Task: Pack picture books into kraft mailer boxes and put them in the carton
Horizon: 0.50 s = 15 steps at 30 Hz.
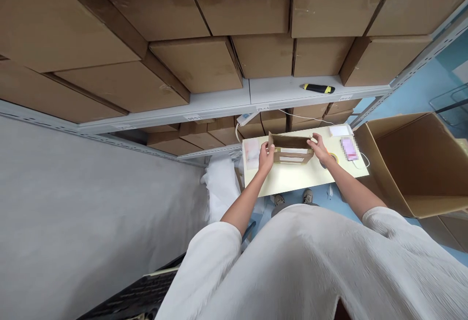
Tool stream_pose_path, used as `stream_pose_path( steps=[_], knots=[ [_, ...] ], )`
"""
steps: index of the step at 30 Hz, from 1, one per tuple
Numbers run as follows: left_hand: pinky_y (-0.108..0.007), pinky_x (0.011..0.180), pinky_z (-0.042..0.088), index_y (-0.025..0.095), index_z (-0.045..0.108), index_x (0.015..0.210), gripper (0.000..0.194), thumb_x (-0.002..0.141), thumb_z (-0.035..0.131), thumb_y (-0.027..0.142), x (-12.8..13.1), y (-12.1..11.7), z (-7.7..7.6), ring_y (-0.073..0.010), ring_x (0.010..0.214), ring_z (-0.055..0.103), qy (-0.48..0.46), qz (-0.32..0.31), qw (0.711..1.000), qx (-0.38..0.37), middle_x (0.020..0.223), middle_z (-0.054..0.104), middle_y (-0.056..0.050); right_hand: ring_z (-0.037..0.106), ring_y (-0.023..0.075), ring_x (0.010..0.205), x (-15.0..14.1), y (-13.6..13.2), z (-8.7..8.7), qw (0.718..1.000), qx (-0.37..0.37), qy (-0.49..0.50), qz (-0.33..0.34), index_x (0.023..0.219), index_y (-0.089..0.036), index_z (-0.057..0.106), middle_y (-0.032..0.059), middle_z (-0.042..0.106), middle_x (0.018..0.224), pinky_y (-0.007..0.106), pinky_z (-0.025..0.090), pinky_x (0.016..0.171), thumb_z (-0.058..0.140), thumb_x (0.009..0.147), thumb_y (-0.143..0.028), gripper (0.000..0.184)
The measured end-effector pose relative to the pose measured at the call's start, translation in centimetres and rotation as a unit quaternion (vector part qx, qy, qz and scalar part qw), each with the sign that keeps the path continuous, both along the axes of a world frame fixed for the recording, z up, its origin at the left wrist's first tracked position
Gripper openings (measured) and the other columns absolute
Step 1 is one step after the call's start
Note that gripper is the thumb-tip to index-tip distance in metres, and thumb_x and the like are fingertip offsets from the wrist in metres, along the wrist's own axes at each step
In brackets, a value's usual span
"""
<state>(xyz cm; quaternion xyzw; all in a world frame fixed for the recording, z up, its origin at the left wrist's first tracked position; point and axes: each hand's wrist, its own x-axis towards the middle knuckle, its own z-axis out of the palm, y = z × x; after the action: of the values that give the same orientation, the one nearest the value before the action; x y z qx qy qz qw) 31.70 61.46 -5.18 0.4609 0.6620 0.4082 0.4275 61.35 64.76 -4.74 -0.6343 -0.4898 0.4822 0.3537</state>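
Between my two hands is a small cardboard box (292, 156), its open side facing up and white labels on the side toward me. My left hand (266, 158) grips its left end, the thumb on the near edge. At the right end, my right hand (319, 148) holds the box by its upper corner. Below the box lies a pale yellow table (281, 182). A roll of tape (333, 157) sits by my right wrist, partly hidden by it. The inside of the box shows only as a dark strip.
Shelves of cardboard boxes (197, 66) rise in front, with a yellow-black utility knife (319, 89) on the shelf edge. A phone (349, 148) with a white cable lies at the table's right. A large open carton (387, 173) stands right; white wrapping (221, 183) hangs left.
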Motion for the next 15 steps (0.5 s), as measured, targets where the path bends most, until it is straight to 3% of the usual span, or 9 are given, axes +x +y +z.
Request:
stream_pose_path(
  steps=[6, 9, 12, 15],
  knots=[
    [-0.042, 0.107, 0.054, 0.027, 0.057, 0.139, 0.040, 0.107, 0.067, 0.048, 0.5, -0.7, -0.3, -0.0291, 0.128, 0.070, -0.003, 0.020, 1.000, 0.002, 0.144, 0.070, -0.013, 0.042, 0.0332, 0.162, 0.6, 0.4, -1.8, 0.991, 0.133, -0.015, 0.031, 0.125, -0.032, 0.061, 0.0115, 0.049, 0.163, 0.055, 0.036, 0.136, 0.075, 0.089, -0.062, 0.050],
    [-0.041, 0.105, 0.056, 0.026, 0.057, 0.140, 0.038, 0.108, 0.065, 0.046, 0.5, -0.7, -0.5, -0.0280, 0.128, 0.069, -0.007, 0.004, 1.000, 0.027, 0.146, 0.069, -0.014, 0.047, 0.0349, 0.159, 0.9, 0.2, -1.9, 0.989, 0.136, -0.001, 0.051, 0.142, -0.033, 0.062, 0.0109, 0.044, 0.171, 0.058, 0.039, 0.135, 0.073, 0.089, -0.054, 0.057],
    [-0.041, 0.107, 0.056, 0.025, 0.060, 0.141, 0.038, 0.109, 0.061, 0.046, 0.3, -0.7, -0.7, -0.0281, 0.135, 0.066, -0.003, -0.028, 0.998, 0.061, 0.150, 0.067, -0.015, 0.048, 0.0359, 0.158, 1.0, 0.2, -1.7, 0.991, 0.117, 0.005, 0.071, 0.166, -0.040, 0.049, 0.0071, 0.036, 0.181, 0.061, 0.043, 0.133, 0.072, 0.088, -0.047, 0.081],
    [-0.044, 0.113, 0.054, 0.026, 0.064, 0.142, 0.040, 0.110, 0.058, 0.050, -0.1, -0.7, -1.0, -0.0297, 0.143, 0.062, 0.006, -0.043, 0.996, 0.076, 0.155, 0.064, -0.016, 0.045, 0.0369, 0.162, 1.1, 0.4, -1.5, 0.990, 0.107, -0.013, 0.086, 0.175, -0.041, 0.040, 0.0050, 0.032, 0.184, 0.063, 0.039, 0.135, 0.070, 0.088, -0.044, 0.092]
  ],
)
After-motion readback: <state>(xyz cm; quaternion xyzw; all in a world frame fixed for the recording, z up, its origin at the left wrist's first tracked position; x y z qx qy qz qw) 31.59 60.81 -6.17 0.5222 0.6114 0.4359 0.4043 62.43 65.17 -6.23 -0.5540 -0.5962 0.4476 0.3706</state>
